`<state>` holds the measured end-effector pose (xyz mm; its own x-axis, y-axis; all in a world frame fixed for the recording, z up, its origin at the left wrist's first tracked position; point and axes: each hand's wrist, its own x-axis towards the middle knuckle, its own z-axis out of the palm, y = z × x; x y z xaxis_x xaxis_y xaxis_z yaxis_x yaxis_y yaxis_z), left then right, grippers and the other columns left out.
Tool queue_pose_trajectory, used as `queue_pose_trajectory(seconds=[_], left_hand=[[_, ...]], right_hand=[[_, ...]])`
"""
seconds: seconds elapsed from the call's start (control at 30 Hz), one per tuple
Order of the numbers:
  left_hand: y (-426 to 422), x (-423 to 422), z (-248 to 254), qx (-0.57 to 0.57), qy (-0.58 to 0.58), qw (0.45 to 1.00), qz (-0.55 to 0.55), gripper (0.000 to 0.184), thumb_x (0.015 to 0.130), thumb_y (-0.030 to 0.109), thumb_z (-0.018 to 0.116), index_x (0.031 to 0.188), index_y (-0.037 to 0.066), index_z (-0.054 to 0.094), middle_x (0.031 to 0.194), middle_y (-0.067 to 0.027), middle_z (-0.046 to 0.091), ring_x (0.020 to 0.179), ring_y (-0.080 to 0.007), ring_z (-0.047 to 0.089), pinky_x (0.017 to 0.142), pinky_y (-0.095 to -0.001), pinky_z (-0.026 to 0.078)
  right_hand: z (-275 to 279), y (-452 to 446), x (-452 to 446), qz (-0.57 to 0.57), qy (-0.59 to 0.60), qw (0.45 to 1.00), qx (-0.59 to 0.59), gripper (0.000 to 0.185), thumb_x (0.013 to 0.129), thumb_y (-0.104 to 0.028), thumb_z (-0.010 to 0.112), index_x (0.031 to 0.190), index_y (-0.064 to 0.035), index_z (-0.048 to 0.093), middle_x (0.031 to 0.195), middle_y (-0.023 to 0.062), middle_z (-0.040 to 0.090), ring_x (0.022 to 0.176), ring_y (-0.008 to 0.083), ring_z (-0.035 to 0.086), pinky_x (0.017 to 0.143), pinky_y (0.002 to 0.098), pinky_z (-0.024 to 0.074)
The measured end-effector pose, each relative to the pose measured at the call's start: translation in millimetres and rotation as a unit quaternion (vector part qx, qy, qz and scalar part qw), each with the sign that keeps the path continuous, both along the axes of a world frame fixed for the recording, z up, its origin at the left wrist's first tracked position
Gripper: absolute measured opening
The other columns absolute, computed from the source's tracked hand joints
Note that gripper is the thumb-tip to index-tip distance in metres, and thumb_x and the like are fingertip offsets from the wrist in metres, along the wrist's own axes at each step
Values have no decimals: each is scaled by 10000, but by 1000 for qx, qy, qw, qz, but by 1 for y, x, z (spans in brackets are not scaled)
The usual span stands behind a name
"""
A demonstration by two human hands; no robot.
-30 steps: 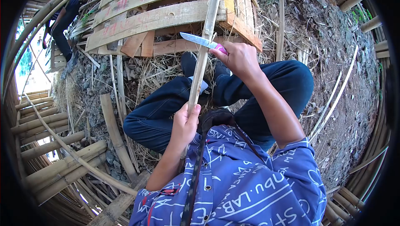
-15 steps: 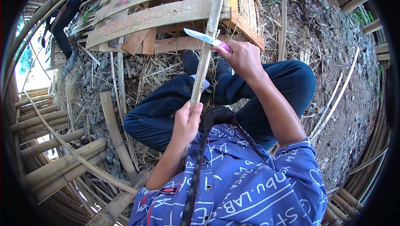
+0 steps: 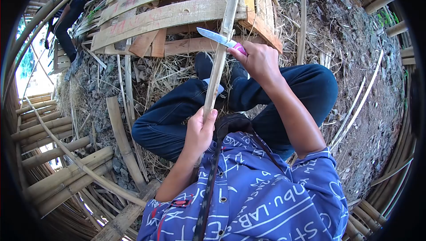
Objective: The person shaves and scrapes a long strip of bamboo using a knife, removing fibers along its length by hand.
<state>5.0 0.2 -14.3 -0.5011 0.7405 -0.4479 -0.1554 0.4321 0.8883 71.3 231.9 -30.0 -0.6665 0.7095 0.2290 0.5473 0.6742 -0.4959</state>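
Observation:
My left hand (image 3: 200, 131) is closed round the near end of a long, pale bamboo strip (image 3: 216, 73). The strip slants up and away from me, its far part passing in front of a wooden slatted crate (image 3: 177, 17). In my right hand (image 3: 258, 62) is a knife (image 3: 214, 36) with a pink handle, the fingers wrapped round it. Its blade lies across the strip and points left. A small curl of shaving shows on the strip by the blade. The palm sides of both hands are hidden.
Shavings (image 3: 171, 70) litter the ground round my crossed legs (image 3: 284, 90). Bamboo poles (image 3: 66, 174) stand stacked at the left, and thin strips (image 3: 360, 103) lie on the soil at the right. Another person's leg (image 3: 66, 32) shows at the upper left.
The knife and my right hand have shifted very slightly; the blade stays against the strip. My left hand keeps its hold in the same place.

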Motion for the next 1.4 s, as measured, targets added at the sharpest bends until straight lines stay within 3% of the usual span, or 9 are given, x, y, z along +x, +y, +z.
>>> queue_pose_trajectory(seconds=[0.23, 0.53, 0.73, 0.83, 0.9, 1.07, 1.23, 1.3, 1.4], left_hand=[[5, -1, 12, -57, 7, 998, 5, 305, 958, 294, 503, 784, 44, 509, 560, 44, 409, 506, -29, 368, 458, -225, 305], [3, 1, 1, -7, 4, 1000, 12, 237, 960, 274, 511, 825, 86, 464, 527, 71, 350, 406, -4, 312, 358, -178, 227], [2, 0, 2, -9, -10, 1000, 11, 233, 963, 269, 505, 819, 94, 449, 525, 74, 346, 399, 1, 299, 352, -178, 211], [2, -1, 2, -13, -30, 999, 14, 239, 965, 270, 500, 809, 101, 435, 525, 78, 337, 397, 4, 286, 348, -178, 196], [3, -2, 3, -17, -39, 999, 17, 242, 965, 273, 500, 806, 104, 430, 526, 80, 333, 397, 6, 281, 349, -177, 192], [5, -7, 13, -55, -51, 997, 19, 248, 955, 268, 518, 860, 40, 540, 565, 60, 417, 485, -16, 382, 435, -199, 305], [6, -9, 13, -39, -76, 996, 21, 241, 965, 280, 500, 818, 102, 430, 540, 79, 338, 403, 9, 273, 351, -173, 192], [6, -10, 13, -38, -75, 996, 20, 240, 965, 280, 500, 821, 102, 431, 541, 78, 339, 404, 9, 274, 353, -172, 195], [5, -10, 12, -38, -73, 996, 15, 237, 965, 279, 500, 825, 101, 431, 544, 78, 342, 408, 9, 278, 355, -171, 199]], right_hand=[[1, 1, 0, -2, 0, 1000, -10, 477, 836, -533, 562, 667, -88, 595, 560, 134, 576, 555, 339, 594, 500, 436, 441], [3, 0, -1, -16, 24, 996, -84, 470, 850, -519, 554, 756, -72, 666, 595, 170, 592, 601, 370, 596, 541, 450, 458], [-4, 6, -1, 9, 62, 963, -261, 529, 904, -488, 512, 684, -17, 612, 509, 115, 524, 443, 234, 475, 471, 372, 401], [-18, 5, -4, 35, 171, 878, -446, 568, 939, -511, 443, 589, -65, 480, 501, -11, 386, 438, 105, 311, 414, 275, 284], [2, 6, -2, 51, 195, 735, -647, 542, 949, -544, 387, 588, -142, 347, 552, -81, 264, 459, 46, 232, 414, 225, 185], [13, 5, 0, 21, 190, 661, -726, 519, 948, -553, 375, 616, -160, 303, 539, -77, 215, 423, 50, 173, 392, 230, 132], [7, 10, 10, 31, 260, 596, -759, 520, 955, -543, 360, 617, -153, 296, 526, -76, 208, 393, 50, 161, 372, 231, 116], [3, 9, 10, 17, 274, 635, -722, 522, 960, -518, 376, 610, -134, 335, 519, -69, 237, 412, 46, 186, 384, 232, 139], [-9, 3, 10, 21, 222, 884, -410, 522, 951, -426, 481, 581, -60, 438, 498, -16, 331, 458, 64, 294, 428, 269, 232]])
